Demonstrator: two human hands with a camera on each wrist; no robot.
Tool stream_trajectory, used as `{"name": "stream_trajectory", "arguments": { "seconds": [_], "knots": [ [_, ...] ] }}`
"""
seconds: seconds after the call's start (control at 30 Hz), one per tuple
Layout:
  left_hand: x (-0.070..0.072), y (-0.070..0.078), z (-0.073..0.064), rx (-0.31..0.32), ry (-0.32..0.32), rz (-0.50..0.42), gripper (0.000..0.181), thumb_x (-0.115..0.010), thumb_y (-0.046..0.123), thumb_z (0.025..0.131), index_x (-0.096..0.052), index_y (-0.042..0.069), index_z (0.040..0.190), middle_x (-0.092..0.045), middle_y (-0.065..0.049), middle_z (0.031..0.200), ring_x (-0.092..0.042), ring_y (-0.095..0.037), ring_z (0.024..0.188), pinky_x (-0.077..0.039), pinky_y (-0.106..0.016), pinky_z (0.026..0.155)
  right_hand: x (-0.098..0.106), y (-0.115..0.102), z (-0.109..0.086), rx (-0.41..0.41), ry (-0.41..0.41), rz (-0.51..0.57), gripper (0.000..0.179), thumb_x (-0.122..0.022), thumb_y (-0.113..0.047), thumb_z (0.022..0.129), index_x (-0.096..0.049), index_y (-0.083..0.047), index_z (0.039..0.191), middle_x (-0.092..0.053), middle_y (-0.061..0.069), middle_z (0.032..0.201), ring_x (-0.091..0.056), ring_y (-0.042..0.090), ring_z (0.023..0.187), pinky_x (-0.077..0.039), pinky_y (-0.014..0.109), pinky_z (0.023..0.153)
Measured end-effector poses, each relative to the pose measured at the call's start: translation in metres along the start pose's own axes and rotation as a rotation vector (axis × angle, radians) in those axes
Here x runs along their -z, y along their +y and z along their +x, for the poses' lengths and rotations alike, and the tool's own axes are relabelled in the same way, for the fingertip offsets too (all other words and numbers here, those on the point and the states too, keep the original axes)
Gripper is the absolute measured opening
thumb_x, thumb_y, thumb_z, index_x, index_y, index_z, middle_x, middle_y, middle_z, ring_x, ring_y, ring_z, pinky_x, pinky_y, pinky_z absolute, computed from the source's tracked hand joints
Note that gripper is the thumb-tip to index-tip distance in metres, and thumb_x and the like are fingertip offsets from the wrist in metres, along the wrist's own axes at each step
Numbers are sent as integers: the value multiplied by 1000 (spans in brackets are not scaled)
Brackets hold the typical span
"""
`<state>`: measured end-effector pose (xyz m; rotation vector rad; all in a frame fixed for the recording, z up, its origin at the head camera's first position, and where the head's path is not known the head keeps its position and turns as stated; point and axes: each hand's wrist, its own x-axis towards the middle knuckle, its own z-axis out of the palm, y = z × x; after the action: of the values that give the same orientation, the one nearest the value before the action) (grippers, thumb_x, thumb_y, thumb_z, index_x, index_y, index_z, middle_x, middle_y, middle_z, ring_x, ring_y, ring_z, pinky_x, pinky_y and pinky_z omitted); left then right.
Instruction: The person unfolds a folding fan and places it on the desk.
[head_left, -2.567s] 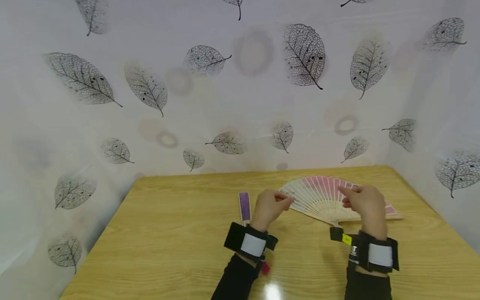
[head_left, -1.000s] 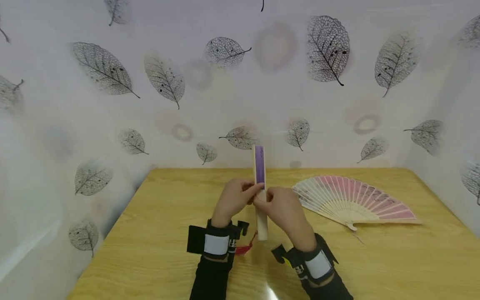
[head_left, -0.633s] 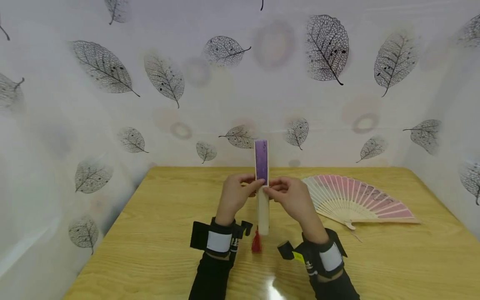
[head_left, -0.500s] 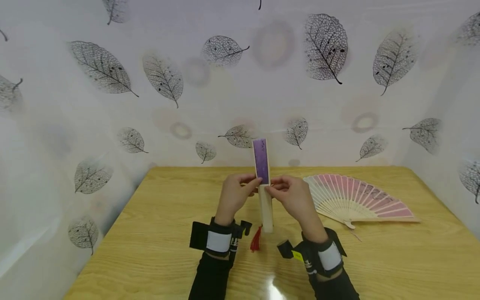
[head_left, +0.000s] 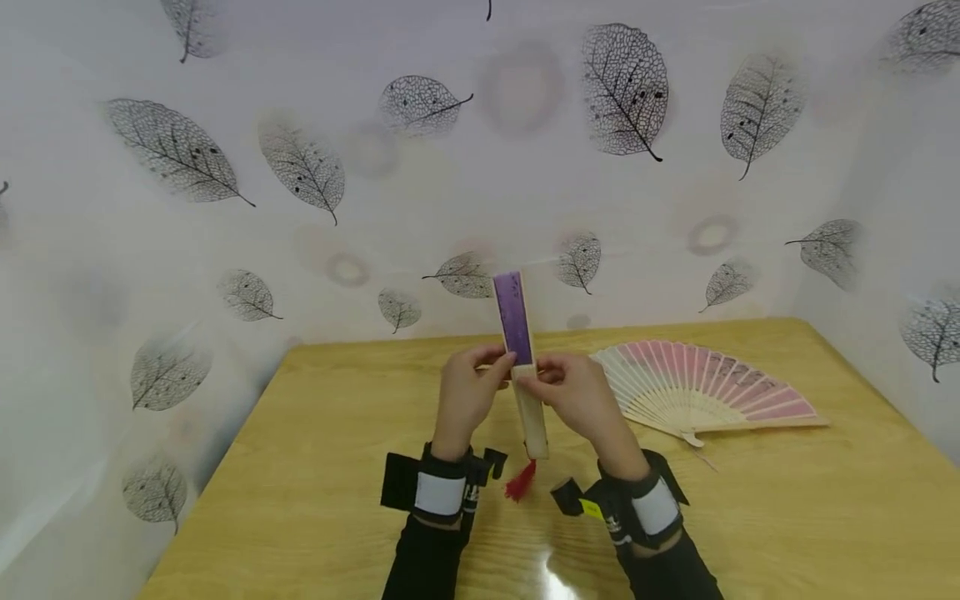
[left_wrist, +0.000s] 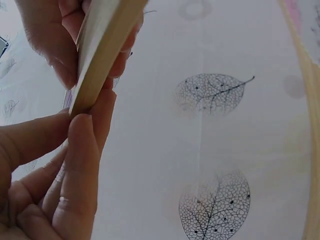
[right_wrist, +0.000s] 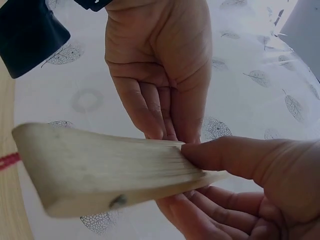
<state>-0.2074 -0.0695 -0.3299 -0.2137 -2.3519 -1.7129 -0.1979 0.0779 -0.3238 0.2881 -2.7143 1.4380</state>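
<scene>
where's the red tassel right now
In the head view, the tassel hangs low, just right of centre, from the lower end of the folded fan that the left hand and right hand hold.

head: soft, dimmish light | white glare on table [head_left: 330, 433], bottom centre | pale sheen on leaf-print cloth [head_left: 450, 192], lower left | left wrist: cool-toned | right wrist: brightest top right, folded fan [right_wrist: 107, 165] slightly soft
</scene>
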Motion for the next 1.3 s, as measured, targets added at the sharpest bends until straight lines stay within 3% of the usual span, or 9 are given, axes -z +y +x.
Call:
{"name": "stream_trajectory", "arguments": {
  "seconds": [0.13,0.33,0.53,0.77,0.97,1.3],
  "knots": [
    [-2,2,-1,9,40,23,24,-64,17,86,-68,-1,101,-69,-17,96,-70,-24,76,-57,-26,64,-3,-3,0,0,42,-15,25,-67,-21,83,-68,-2,99,-70,15,96,-66,27,88,-54,38,74],
    [-3,1,-2,11,78,27,24,-68,21,83,-71,2,97,-71,-13,91,-69,-21,74,-56,-25,62,-5,-4,-1,-26,99,-29,20,-68,-18,81,-69,-3,94,-71,11,85,-67,22,80,-52,30,63],
    [-2,1,-3,14,67,13,24,-69,22,83,-71,3,98,-71,-13,92,-68,-19,72,-56,-23,61,-6,-5,-2,-39,105,-18,23,-68,-19,81,-69,-3,98,-71,12,85,-68,22,79,-53,30,63],
    [1,0,-4,-47,65,7,27,-67,24,84,-71,1,97,-71,-13,87,-67,-14,68,-56,-25,60,-5,-5,-2,-30,118,-36,24,-68,-21,81,-69,-3,97,-71,12,85,-67,22,77,-52,28,61],
    [3,2,-3,18,52,-10,23,-67,18,84,-70,0,99,-70,-16,90,-69,-23,72,-56,-25,61,-4,-4,-2,-30,156,-73,23,-68,-21,81,-69,-1,93,-71,12,82,-66,20,71,-50,26,56],
    [3,1,-2,20,47,21,21,-67,19,84,-71,2,96,-71,-15,89,-69,-22,70,-56,-24,59,-5,-2,-1,-33,168,-84,22,-68,-21,81,-69,-1,91,-71,12,81,-64,19,67,-49,25,54]
  ]
}}
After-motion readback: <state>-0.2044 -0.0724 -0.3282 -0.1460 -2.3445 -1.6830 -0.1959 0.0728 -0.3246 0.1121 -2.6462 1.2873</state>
